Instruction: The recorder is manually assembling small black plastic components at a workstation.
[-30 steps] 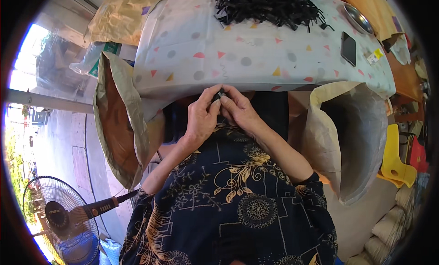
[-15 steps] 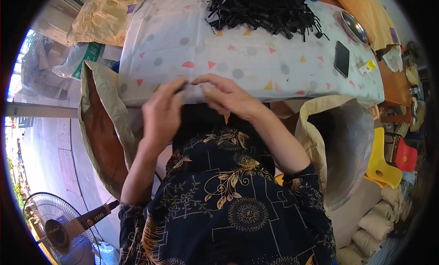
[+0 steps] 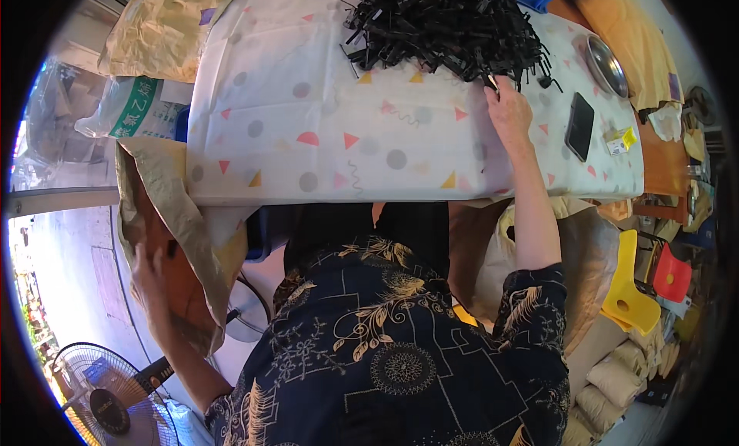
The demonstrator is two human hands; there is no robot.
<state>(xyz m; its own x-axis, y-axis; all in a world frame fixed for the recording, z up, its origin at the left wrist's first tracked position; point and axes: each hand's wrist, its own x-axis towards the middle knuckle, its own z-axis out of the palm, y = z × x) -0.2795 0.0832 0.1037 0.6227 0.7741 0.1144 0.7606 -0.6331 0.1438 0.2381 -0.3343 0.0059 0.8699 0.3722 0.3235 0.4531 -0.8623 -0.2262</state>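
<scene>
The right hand (image 3: 508, 111) pinched one piece at the near edge of the heap of black plastic strips (image 3: 443, 26) on the bench (image 3: 323, 138), while the left hand (image 3: 150, 273), its grip unclear, reached into a brown paper sack (image 3: 165, 207).

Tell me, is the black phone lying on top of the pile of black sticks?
No, the black phone lies flat on the tablecloth, apart from the pile of black sticks, to the right of the right hand.

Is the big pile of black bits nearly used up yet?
Not nearly. The pile of black plastic pieces on the table looks big. The right hand reaches its edge for another; the left hand is down in the brown sack. How many are finished is hidden.
</scene>
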